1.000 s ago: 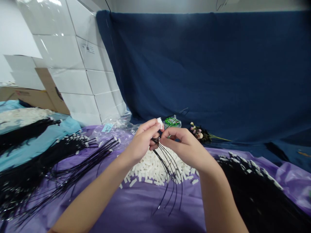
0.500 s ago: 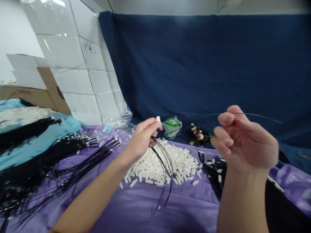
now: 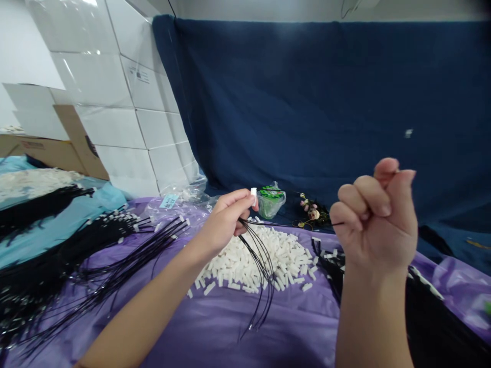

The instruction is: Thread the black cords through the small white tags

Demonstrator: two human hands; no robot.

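Note:
My left hand is closed, pinching a small white plastic connector between thumb and forefinger. Several thin black wires hang from the same hand, their tips near the purple cover. At the right, my right hand is raised with fingers curled and thumb against forefinger. One black wire runs from the left hand into its curled fingers; the wire's far end cannot be made out. Below and behind my left hand lies a heap of white connectors.
Bundles of black wires with white ends lie at the left; another black bundle lies at the right. A green-lidded tub in plastic and small flowers stand behind the heap. White boxes and a blue cloth rise behind.
My right hand has turned and its fingers have curled in more tightly. The wire that stuck out past its fingertips no longer shows there. My left hand has barely moved.

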